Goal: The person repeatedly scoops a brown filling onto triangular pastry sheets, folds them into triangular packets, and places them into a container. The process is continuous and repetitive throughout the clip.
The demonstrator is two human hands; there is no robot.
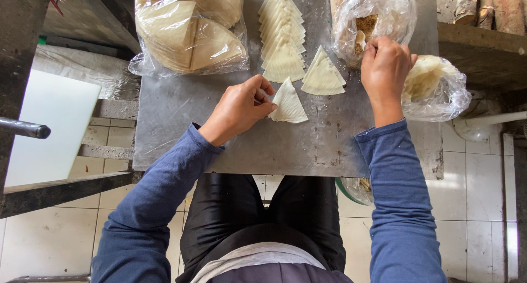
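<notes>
On the metal worktop [230, 146], the bag of filling [373, 19] lay just beyond my right hand [386, 69], its grip closed on a small scoop [360, 40] inside. My left hand [240, 108] pinched the folded wrapper [288, 103], apex pointing away, left of that scoop.

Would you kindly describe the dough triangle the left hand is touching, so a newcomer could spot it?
On the grey metal table, look below the overlapping row of pale wrappers. The dough triangle lies alone nearest the person, with the left hand pinching its edge; its neighbours sit stacked and untouched.
</notes>
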